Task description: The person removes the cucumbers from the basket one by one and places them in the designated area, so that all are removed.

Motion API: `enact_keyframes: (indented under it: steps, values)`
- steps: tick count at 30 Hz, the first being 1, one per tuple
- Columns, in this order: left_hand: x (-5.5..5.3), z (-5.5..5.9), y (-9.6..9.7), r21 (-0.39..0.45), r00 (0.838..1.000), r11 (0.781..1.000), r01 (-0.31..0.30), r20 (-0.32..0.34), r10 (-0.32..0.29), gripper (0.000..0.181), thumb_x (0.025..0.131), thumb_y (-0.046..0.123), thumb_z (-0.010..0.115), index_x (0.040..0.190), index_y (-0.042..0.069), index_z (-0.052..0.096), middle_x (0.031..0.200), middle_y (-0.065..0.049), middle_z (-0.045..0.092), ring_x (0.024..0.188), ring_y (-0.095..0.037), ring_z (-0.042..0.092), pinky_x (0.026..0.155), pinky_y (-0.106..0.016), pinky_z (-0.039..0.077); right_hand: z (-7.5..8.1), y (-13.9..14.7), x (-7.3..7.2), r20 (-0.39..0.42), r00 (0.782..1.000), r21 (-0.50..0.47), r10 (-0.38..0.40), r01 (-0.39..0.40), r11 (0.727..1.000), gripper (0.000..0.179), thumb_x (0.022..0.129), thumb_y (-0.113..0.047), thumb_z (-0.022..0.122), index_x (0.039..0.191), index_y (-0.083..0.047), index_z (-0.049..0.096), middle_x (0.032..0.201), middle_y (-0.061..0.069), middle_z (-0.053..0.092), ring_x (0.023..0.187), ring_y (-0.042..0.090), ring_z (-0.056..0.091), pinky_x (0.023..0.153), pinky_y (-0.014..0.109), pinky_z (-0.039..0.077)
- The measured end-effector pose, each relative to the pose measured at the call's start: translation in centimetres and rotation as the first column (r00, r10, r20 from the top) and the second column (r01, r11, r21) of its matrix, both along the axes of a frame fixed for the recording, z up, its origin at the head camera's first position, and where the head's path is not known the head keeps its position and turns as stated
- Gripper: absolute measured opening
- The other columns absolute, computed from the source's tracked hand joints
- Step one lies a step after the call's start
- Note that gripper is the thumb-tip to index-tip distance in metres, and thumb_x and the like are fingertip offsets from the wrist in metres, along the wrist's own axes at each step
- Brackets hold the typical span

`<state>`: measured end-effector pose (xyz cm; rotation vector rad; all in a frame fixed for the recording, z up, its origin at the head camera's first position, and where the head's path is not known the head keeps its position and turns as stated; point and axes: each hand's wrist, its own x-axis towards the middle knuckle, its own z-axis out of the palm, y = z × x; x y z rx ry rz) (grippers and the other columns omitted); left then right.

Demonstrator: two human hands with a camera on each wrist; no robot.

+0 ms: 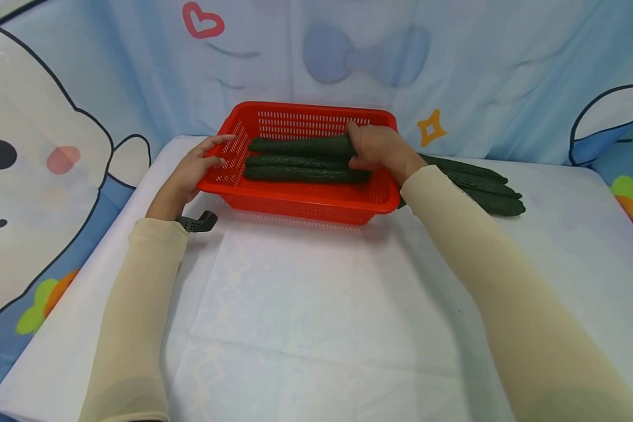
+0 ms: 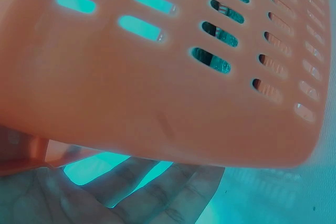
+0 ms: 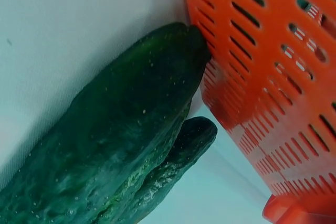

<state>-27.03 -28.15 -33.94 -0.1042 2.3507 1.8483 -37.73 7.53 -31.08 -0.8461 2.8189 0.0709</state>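
A red slotted plastic basket (image 1: 295,210) stands toward the back of the table. My left hand (image 1: 192,167) grips its left rim; in the left wrist view, that hand's fingers (image 2: 173,192) show below the basket's end wall (image 2: 131,87). Inside, my right hand (image 1: 377,146) holds the right end of the rearmost cucumber (image 1: 300,147). Two more dark green cucumbers (image 1: 300,173) lie in front of it, side by side. The right hand itself is out of sight in the right wrist view.
Several cucumbers (image 1: 480,184) lie bunched on the white-covered table (image 1: 316,305), right of the basket. In the right wrist view, one cucumber's tip (image 3: 197,45) is close against the basket wall. A cartoon-print curtain (image 1: 453,53) hangs behind.
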Motion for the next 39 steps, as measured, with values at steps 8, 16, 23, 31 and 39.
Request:
enact_keyframes:
  steps: [8, 16, 23, 31, 39]
  values:
    - [-0.07, 0.02, -0.23, 0.015, 1.0, 1.0, -0.006, 0.011, 0.005, 0.051, 0.102, 0.013, 0.044, 0.146, 0.037, 0.043, 0.158, -0.007, 0.028, 0.13, -0.031, 0.045, 0.089, -0.031, 0.057, -0.04, 0.04, -0.05, -0.015, 0.999, -0.111, 0.042, -0.043, 0.993, 0.065, 0.094, -0.035, 0.059, 0.141, -0.005, 0.026, 0.12, 0.018, 0.059, 0.104, 0.032, 0.061, 0.101, 0.05, 0.05]
    - [0.01, 0.07, -0.22, 0.018, 1.0, 1.0, -0.01, 0.005, 0.01, 0.051, 0.102, 0.012, 0.044, 0.146, 0.036, 0.043, 0.157, -0.007, 0.029, 0.128, -0.03, 0.047, 0.084, -0.029, 0.058, -0.16, 0.16, 0.2, -0.016, 0.999, -0.231, 0.052, -0.055, 0.971, 0.07, 0.094, -0.041, 0.063, 0.149, -0.021, 0.026, 0.137, 0.014, 0.055, 0.114, 0.032, 0.059, 0.104, 0.053, 0.047]
    - [0.0, 0.09, -0.16, 0.033, 1.0, 0.999, -0.008, 0.005, 0.008, 0.051, 0.102, 0.011, 0.044, 0.146, 0.035, 0.043, 0.157, -0.007, 0.029, 0.128, -0.03, 0.047, 0.086, -0.03, 0.057, -0.2, 0.33, 0.48, -0.025, 0.997, -0.311, 0.074, -0.078, 0.947, 0.06, 0.094, -0.037, 0.064, 0.146, -0.028, 0.034, 0.124, 0.011, 0.061, 0.105, 0.03, 0.061, 0.1, 0.053, 0.05]
    - [0.26, 0.26, -0.29, 0.035, 1.0, 0.999, -0.001, -0.004, 0.002, 0.051, 0.101, 0.011, 0.045, 0.147, 0.034, 0.043, 0.157, -0.006, 0.029, 0.129, -0.028, 0.046, 0.087, -0.03, 0.058, -0.14, 0.37, 0.53, -0.057, 0.995, -0.368, 0.08, -0.095, 0.925, 0.055, 0.095, -0.032, 0.064, 0.143, -0.015, 0.044, 0.138, 0.01, 0.053, 0.123, 0.027, 0.051, 0.112, 0.05, 0.041]
    - [0.35, 0.22, -0.19, 0.055, 1.0, 0.998, 0.001, -0.006, 0.0, 0.05, 0.101, 0.011, 0.045, 0.146, 0.033, 0.044, 0.156, -0.006, 0.029, 0.128, -0.028, 0.046, 0.086, -0.028, 0.058, -0.15, 0.48, 0.45, -0.026, 0.998, -0.386, 0.063, -0.068, 0.92, 0.049, 0.097, -0.03, 0.061, 0.139, -0.011, 0.046, 0.131, 0.01, 0.055, 0.118, 0.027, 0.052, 0.11, 0.049, 0.042]
